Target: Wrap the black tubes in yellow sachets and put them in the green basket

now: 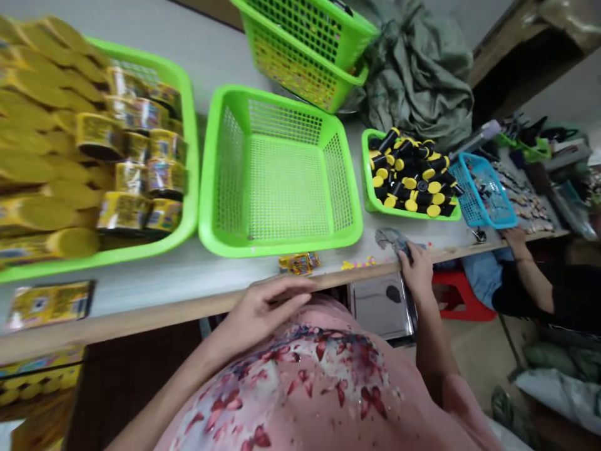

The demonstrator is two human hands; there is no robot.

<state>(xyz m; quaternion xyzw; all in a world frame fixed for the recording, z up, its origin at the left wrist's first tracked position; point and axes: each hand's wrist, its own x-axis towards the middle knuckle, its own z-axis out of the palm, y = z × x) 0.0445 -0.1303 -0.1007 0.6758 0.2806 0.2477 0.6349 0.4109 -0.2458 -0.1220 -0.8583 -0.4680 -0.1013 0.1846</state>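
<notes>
My left hand (275, 305) is held at the table's wooden front edge, fingers stretched out and holding nothing. Just beyond its fingertips lies a small bunch of yellow printed wrappers (299, 264). Farther right, my right hand (416, 272) has its fingers around the end of a crumpled clear plastic bag (392, 238) on the tabletop; the grip is partly blurred. Tiny yellow and pink pieces (358, 263) are scattered along the edge between my hands. Behind them stands an empty green basket (282, 250).
On the left, a large green basket (190, 156) holds yellow-lidded tubs. A smaller green basket (408, 213) contains black tubes with yellow caps. Stacked green baskets (300, 44) and a grey-green cloth sack (417, 81) stand behind. At right, another person's hand (516, 241) is near a blue basket (504, 219).
</notes>
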